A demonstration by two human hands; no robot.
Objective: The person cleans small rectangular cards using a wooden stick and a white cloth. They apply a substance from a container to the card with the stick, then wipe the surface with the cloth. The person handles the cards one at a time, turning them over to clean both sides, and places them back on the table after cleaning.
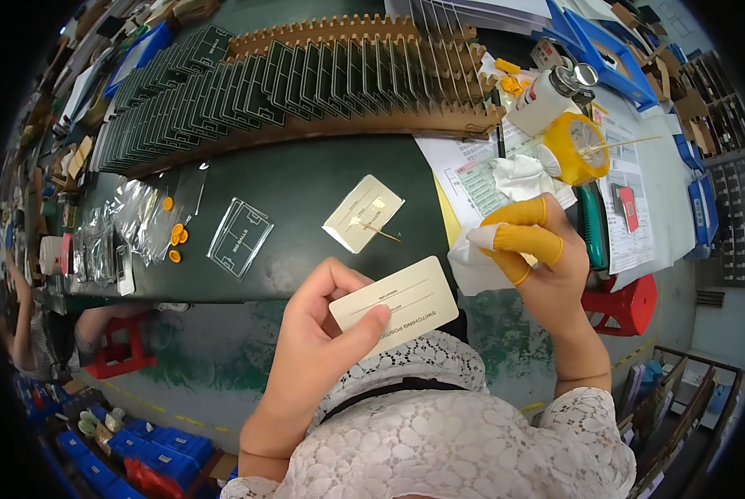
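Observation:
My left hand point(318, 328) is closed on a cream printed plate point(422, 303), thumb on its face and fingers behind it, held just in front of the table edge. Yellow finger cots cover several fingers of my right hand point(547, 258), which pinches a white cloth point(471, 264) to the right of the plate. Part of this cloth hangs at the table edge. Beyond the held plate, a second cream plate point(364, 204) lies on the green table in a clear sleeve, with a thin wooden stick point(381, 233) across it. A dark green plate point(241, 235) in clear wrapping lies further left.
A long slotted rack point(306, 126) of upright dark green plates spans the table's back. Loose yellow finger cots point(178, 233) and clear bags point(98, 249) lie left. At right are a white bottle point(543, 100), a yellow tape roll point(574, 150), papers point(476, 179) and a red stool point(626, 303).

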